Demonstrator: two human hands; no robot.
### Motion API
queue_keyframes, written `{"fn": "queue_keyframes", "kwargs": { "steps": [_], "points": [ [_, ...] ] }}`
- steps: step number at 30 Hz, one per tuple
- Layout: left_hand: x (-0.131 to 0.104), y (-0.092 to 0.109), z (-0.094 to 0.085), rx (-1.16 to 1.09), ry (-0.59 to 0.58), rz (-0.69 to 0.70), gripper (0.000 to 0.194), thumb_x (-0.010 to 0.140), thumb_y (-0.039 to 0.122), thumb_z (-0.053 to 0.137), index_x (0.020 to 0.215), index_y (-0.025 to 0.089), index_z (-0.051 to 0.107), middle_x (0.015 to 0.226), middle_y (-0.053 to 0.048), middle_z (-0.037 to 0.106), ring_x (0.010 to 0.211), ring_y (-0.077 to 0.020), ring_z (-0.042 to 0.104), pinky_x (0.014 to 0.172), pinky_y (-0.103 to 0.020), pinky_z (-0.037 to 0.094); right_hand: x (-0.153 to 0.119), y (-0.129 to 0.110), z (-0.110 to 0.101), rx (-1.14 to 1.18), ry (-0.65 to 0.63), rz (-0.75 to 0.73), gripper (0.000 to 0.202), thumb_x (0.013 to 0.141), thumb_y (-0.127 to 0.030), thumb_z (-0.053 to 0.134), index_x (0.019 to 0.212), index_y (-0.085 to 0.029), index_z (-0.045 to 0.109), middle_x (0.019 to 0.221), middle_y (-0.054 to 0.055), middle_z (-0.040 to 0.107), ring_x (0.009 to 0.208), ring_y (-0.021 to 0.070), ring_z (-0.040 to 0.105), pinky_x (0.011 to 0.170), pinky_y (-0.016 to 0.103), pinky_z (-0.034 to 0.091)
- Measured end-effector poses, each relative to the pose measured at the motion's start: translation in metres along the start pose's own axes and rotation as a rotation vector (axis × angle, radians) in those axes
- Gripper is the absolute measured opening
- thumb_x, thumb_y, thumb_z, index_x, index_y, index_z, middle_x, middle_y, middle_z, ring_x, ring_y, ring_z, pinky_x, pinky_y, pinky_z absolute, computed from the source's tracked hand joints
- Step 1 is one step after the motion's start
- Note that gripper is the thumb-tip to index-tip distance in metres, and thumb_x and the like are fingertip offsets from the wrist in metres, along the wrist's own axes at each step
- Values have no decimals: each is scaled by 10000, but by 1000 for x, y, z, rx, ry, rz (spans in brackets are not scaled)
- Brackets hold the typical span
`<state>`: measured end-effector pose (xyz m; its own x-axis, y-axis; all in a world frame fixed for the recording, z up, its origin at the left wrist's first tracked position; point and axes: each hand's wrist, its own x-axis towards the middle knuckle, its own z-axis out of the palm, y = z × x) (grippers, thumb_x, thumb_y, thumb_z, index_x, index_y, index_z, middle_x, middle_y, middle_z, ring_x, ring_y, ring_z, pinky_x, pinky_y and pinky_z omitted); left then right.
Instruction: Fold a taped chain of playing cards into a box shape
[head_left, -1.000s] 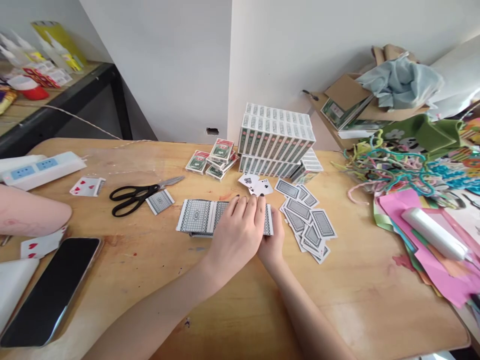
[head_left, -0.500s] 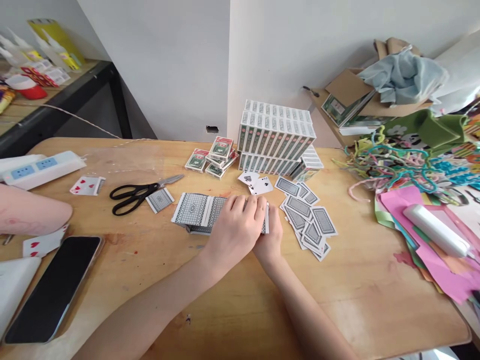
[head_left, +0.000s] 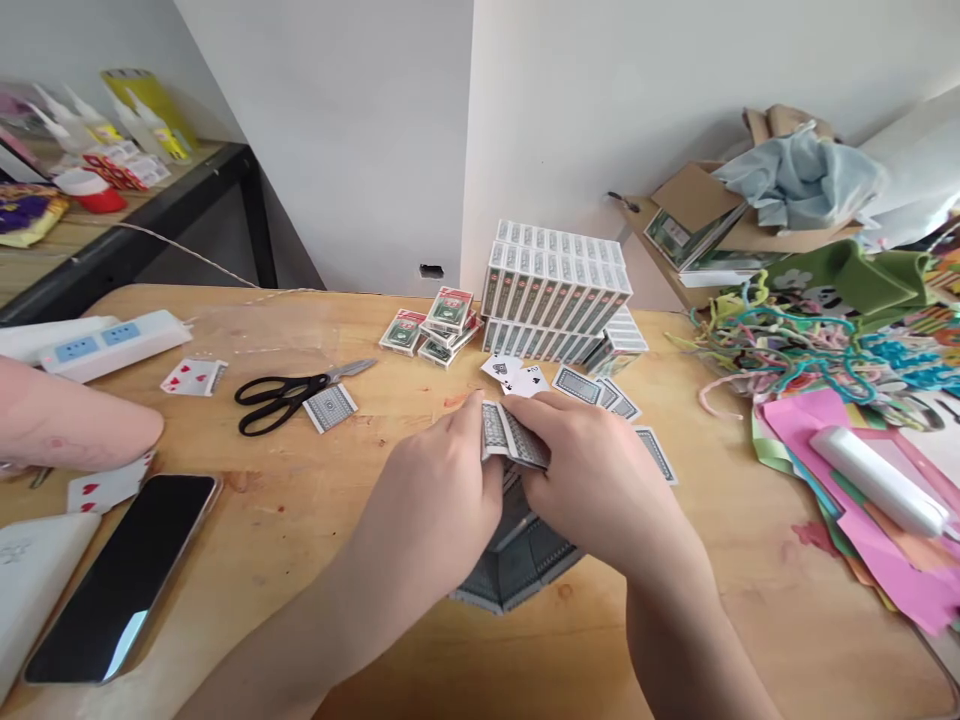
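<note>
Between my two hands is a strip of joined, folded playing cards (head_left: 516, 438) with grey patterned backs. My left hand (head_left: 431, 495) is closed on its left end, fingers wrapped around the edge. At the other end my right hand (head_left: 600, 475) grips with thumb and fingers. Below and between the wrists, the strip's lower part bends in an angular curve near the tabletop; my hands hide much of it. Just beyond my fingers lie two face-up cards (head_left: 523, 381). Several face-down cards (head_left: 577, 385) are beside my right hand, partly covered by it.
Black scissors (head_left: 289, 392) lie left beside a cut card piece (head_left: 330, 407). Stacked card boxes (head_left: 555, 290) and loose card packs (head_left: 442, 325) stand at the back. A phone (head_left: 124, 580), a power strip (head_left: 120, 345) and another person's arm (head_left: 67, 415) are left; coloured paper (head_left: 817, 430) is right.
The card strip, stretched out leftwards before, is now turned and curved towards me. My hands have moved apart from their overlap and hold opposite sides. The view has shifted slightly.
</note>
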<state>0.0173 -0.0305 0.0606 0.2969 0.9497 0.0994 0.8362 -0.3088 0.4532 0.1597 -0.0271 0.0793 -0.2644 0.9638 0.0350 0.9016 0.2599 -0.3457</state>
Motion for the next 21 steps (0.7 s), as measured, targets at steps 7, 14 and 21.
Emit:
{"fn": "queue_keyframes", "kwargs": {
  "steps": [7, 14, 21],
  "points": [
    [14, -17, 8, 165, -216, -154, 273, 824, 84, 353, 835, 185, 606, 735, -71, 694, 665, -238, 654, 538, -304, 397, 31, -1, 18, -75, -256, -31, 128, 612, -97, 459, 633, -186, 550, 598, 12, 571, 519, 117, 422, 465, 240, 234],
    [15, -31, 19, 101, -252, -116, 282, 818, 81, 356, 767, 183, 614, 732, -84, 696, 651, -224, 656, 525, -290, 407, 33, 1, 39, -285, -313, -111, 172, 675, -105, 481, 741, -159, 630, 702, 80, 647, 577, 169, 551, 478, 282, 233],
    [14, -34, 28, 160, -223, -54, 260, 782, 37, 387, 742, 173, 604, 690, -89, 691, 611, -231, 658, 483, -287, 369, 31, 5, 47, -326, -302, -127, 161, 699, -135, 502, 766, -161, 646, 723, 96, 669, 619, 209, 602, 495, 292, 282]
  ]
}}
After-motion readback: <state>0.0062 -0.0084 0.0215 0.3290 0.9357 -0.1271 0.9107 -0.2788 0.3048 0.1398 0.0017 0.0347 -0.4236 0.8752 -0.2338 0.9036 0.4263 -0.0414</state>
